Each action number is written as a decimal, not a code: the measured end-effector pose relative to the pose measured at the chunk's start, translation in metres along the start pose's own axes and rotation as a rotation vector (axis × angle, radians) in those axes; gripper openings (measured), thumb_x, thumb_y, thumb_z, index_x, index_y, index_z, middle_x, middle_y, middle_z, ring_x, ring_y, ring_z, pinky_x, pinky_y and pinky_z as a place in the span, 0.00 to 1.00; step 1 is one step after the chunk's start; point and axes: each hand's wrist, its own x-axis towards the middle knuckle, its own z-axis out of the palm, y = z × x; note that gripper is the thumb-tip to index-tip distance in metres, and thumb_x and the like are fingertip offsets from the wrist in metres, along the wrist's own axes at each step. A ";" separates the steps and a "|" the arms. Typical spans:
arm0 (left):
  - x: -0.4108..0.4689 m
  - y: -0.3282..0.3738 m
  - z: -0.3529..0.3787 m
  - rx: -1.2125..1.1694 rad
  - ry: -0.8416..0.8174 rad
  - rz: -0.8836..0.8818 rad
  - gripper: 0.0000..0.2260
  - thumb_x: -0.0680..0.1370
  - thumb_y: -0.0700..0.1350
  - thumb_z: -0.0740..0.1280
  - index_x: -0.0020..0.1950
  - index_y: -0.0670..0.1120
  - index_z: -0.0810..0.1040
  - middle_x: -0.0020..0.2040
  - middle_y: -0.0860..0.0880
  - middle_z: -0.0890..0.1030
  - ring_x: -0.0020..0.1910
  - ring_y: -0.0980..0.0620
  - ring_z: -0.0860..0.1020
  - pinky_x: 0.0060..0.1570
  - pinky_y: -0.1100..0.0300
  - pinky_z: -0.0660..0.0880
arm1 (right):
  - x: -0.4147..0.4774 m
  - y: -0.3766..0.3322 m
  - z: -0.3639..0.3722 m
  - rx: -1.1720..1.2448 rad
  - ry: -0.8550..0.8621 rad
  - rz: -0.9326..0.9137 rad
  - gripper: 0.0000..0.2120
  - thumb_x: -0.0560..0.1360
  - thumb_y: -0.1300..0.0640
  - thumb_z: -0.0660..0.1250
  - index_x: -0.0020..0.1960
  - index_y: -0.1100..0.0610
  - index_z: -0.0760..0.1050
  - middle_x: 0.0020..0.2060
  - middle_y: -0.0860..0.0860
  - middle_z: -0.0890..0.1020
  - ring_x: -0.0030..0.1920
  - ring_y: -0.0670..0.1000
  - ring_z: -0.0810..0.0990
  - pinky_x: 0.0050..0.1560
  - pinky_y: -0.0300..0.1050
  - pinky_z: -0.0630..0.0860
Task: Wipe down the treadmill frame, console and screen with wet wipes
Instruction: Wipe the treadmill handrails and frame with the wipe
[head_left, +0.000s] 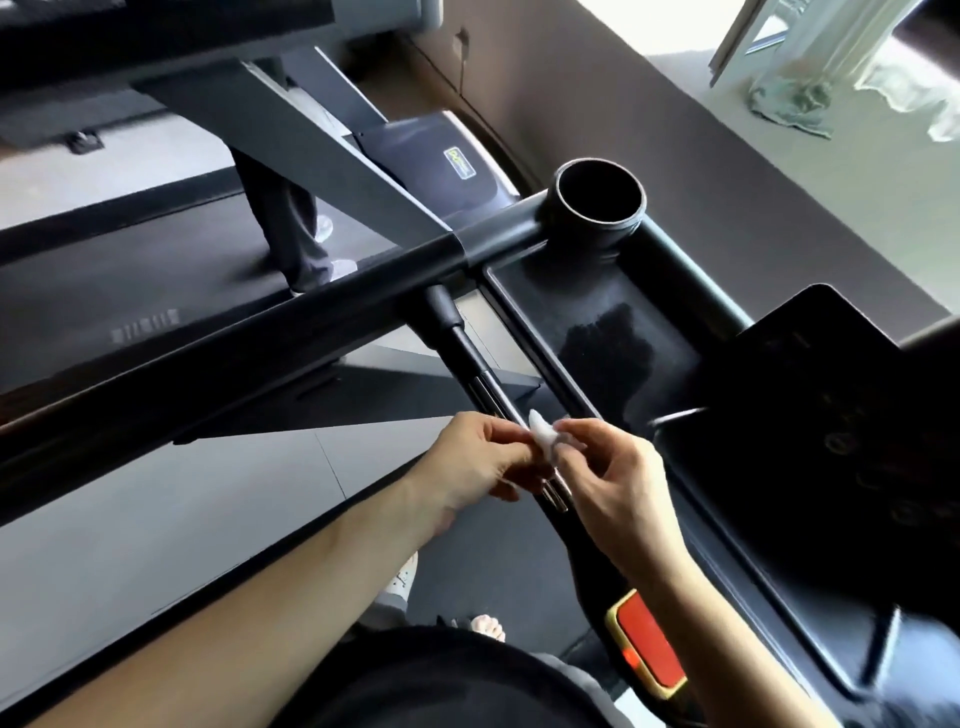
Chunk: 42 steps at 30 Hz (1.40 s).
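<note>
A small white wipe (542, 433) is pinched at its two ends by the curled fingertips of the left hand (480, 460) and right hand (615, 486). A thin handlebar (471, 358) is located directly beneath the pinch, and the console tray (597, 312) beyond it to the right.

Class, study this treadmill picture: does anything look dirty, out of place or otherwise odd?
The console tray shows a dark streaky patch amid a duller, greyish surface, as if only partly wiped. A crumpled cloth lies on the pale floor at upper right. Nothing looks broken or spilled.
</note>
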 end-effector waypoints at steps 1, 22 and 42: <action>0.002 0.001 0.001 0.044 0.014 0.014 0.07 0.78 0.36 0.69 0.51 0.40 0.87 0.39 0.43 0.86 0.33 0.51 0.81 0.30 0.62 0.72 | -0.003 -0.001 0.000 0.043 -0.024 0.010 0.07 0.76 0.58 0.74 0.48 0.46 0.83 0.34 0.42 0.85 0.33 0.42 0.82 0.35 0.39 0.77; 0.011 -0.022 -0.020 0.041 0.259 -0.039 0.07 0.79 0.40 0.72 0.45 0.39 0.87 0.34 0.46 0.84 0.30 0.57 0.79 0.30 0.70 0.71 | 0.031 0.007 0.050 -0.440 -0.132 -0.417 0.04 0.79 0.62 0.64 0.52 0.56 0.76 0.44 0.48 0.79 0.42 0.55 0.77 0.38 0.54 0.77; 0.020 -0.020 -0.032 0.171 0.233 -0.096 0.09 0.78 0.45 0.75 0.43 0.40 0.87 0.37 0.45 0.86 0.32 0.57 0.80 0.29 0.71 0.70 | 0.013 0.040 0.024 -0.063 -0.208 0.267 0.13 0.82 0.57 0.63 0.44 0.63 0.79 0.28 0.54 0.76 0.30 0.47 0.71 0.34 0.50 0.69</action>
